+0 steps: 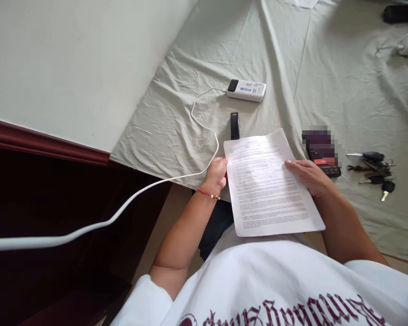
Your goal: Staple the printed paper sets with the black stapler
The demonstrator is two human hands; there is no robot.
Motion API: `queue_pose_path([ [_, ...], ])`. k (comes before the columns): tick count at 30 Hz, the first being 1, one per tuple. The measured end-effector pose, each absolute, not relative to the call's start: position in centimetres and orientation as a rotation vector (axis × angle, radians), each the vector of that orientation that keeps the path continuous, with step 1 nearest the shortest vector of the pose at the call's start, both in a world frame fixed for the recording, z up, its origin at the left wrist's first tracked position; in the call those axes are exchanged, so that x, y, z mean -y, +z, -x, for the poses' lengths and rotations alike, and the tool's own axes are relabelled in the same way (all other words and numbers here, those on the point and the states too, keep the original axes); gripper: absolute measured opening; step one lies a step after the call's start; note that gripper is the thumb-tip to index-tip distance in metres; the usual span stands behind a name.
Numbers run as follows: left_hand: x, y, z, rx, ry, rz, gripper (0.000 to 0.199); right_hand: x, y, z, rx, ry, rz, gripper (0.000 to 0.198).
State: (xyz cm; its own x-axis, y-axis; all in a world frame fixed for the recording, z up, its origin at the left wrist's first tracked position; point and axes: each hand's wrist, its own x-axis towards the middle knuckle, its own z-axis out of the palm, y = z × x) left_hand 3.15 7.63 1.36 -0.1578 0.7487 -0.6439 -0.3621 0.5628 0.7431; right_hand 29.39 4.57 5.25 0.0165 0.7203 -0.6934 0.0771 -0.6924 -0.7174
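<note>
Over the near edge of the desk [75,72], a printed white paper [270,192] is held out, thin and slightly curved, its corners rounded and its face lined with small dark text too fine to read. The left grip [217,174] is clenched on the paper's left edge, fingers curled into a compact fist; a thin red cord bracelet [207,194] with small pale beads circles that wrist. The right grip [311,179] pinches the right edge, thumb flat on the printed face, the other fingers mostly hidden.

Crumpled grey-green cloth [177,122] covers much of the desk in long, soft folds; to the left, the bare top is pale and smooth, bordered by dark red moulding [47,140]. Just beyond the paper lies a glossy black oblong object [235,125]. Farther back sits a white power bank [248,90], a rounded slab with a dark panel at its left end. From it a smooth white cable [122,213] snakes near and left, close by the left grip. To the right, a flat dark phone [329,171] lies near the right grip, its screen partly blurred, and beside it spreads a bunch of metal keys [376,175] with black heads.
</note>
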Motion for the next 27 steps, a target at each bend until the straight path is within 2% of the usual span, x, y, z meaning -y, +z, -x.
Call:
queue_pose_path([
  [10, -7.3, 1.3, -2.8, -1.398, 0.986, -0.348, 0.018, -4.9, 5.7, -29.2, 0.766, 1.736, 1.837, 0.024],
  [17, -8.2, 1.0, -3.4, -1.411, 0.981, -0.366, 0.023, -5.1, 5.1, -29.1, 0.758, 1.647, 1.823, 0.023],
  [21, -8.1, 0.5, -3.7, -1.406, 0.985, -0.458, 0.024, -5.0, 4.2, -29.2, 0.919, 1.606, 1.843, 0.024],
  [23, -8.0, 0.4, -3.8, -1.421, 1.008, -0.496, 0.023, -5.0, 4.0, -29.4, 1.182, 1.427, 1.922, 0.022],
  [27, -7.9, 0.4, -3.8, -1.46, 0.996, -0.539, 0.026, -5.4, 5.3, -29.5, 1.658, 0.685, 2.098, 0.018],
])
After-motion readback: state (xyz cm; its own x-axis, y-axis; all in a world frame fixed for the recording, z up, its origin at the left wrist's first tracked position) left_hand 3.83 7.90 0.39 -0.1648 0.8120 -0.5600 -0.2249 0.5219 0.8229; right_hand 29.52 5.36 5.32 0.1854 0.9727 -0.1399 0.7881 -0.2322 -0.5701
